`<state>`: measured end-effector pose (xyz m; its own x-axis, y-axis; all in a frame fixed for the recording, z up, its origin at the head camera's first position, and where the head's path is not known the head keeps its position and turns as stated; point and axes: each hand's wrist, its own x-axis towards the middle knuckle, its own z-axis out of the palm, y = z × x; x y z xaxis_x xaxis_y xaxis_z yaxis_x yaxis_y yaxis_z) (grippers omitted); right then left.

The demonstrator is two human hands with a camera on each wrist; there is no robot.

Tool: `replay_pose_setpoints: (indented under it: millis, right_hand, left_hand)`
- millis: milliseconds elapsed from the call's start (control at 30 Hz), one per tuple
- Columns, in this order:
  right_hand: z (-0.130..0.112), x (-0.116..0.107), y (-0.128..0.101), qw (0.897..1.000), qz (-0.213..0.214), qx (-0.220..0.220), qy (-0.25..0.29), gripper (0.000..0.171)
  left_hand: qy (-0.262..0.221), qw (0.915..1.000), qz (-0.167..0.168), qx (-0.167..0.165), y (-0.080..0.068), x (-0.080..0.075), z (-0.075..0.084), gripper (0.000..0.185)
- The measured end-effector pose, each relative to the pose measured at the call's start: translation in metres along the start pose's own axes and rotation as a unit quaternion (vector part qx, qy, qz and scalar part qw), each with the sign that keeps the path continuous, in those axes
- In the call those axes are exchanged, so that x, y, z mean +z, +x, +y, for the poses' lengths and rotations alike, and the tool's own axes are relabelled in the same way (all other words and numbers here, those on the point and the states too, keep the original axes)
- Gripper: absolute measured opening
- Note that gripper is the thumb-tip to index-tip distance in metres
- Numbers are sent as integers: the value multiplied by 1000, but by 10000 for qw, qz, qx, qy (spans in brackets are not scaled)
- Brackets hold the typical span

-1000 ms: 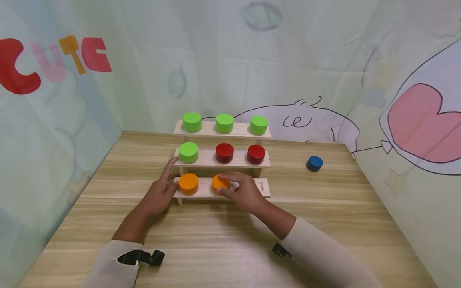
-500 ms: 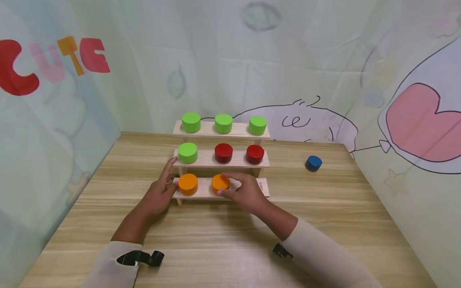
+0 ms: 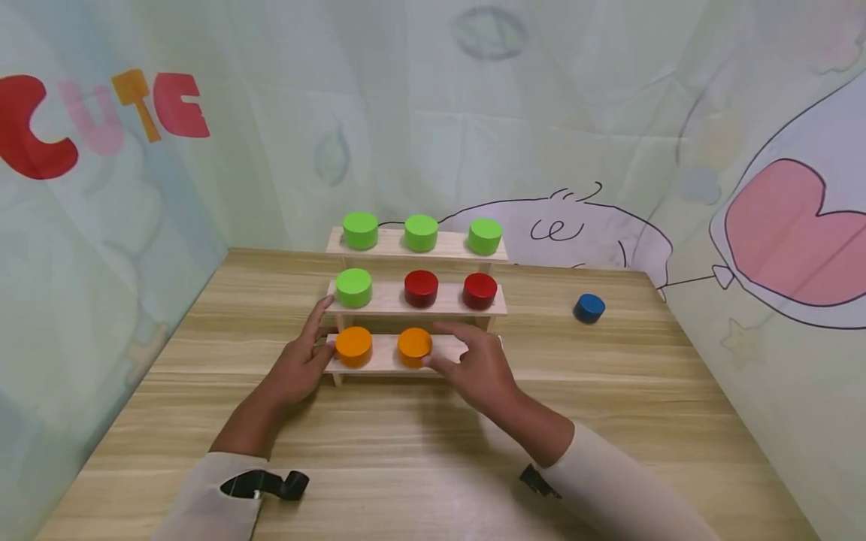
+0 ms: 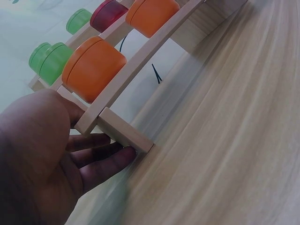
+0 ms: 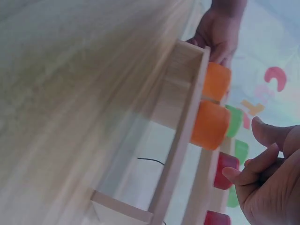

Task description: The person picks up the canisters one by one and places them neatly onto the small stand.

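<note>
A three-tier wooden rack point(image 3: 455, 299) stands on the table, bearing round blocks. My left hand point(image 3: 298, 367) grips its left end; in the left wrist view, the fingers point(image 4: 110, 166) lie against the leg below the lowest shelf. Close to the left thumb is one orange block point(image 3: 354, 347). A second orange block point(image 3: 414, 348) sits mid-shelf. Just right of it, my right hand point(image 3: 479, 368) hovers with thumb and fingers apart and nothing between them. In the right wrist view, the right hand point(image 5: 267, 180) appears clear of the orange block point(image 5: 210, 125).
Green blocks point(image 3: 421, 233) line the top tier. The middle tier bears a green block point(image 3: 354, 288) and two red blocks point(image 3: 422, 288). A blue block point(image 3: 589, 309) lies on the wooden table point(image 3: 419, 466) to the right. Printed cloth point(image 3: 406, 113) hangs behind and at both sides.
My right hand has let go of the second orange block and moved slightly right, its fingers apart. The block stays on the lowest shelf. My left hand has not visibly moved.
</note>
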<state>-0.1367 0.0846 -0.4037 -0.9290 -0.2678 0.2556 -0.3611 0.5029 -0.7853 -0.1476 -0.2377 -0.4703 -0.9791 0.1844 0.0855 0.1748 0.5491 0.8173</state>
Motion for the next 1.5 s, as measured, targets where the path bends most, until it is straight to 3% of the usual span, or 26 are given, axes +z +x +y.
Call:
replay_pose_setpoints:
  millis: [367, 800, 1100, 1333, 1500]
  right_hand:
    - [-5, -28, -9, 9973, 685, -186, -196, 58]
    - [33, -69, -6, 9907, 1338, -141, -229, 59]
    - [51, -97, 2, 9825, 1839, 189, -215, 54]
    - [64, -118, 9, 9754, 2020, 879, 52, 54]
    - [76, -131, 17, 9720, 2144, 904, 343, 55]
  left_hand:
    - [43, 10000, -10, -39, 1, -1, 2, 80]
    - [97, 9999, 54, 7, 0, 1, 1, 81]
    - [113, 9999, 37, -12, 0, 0, 3, 81]
    - [119, 9999, 23, -19, 1, 1, 4, 81]
    - [131, 9999, 31, -27, 0, 0, 3, 81]
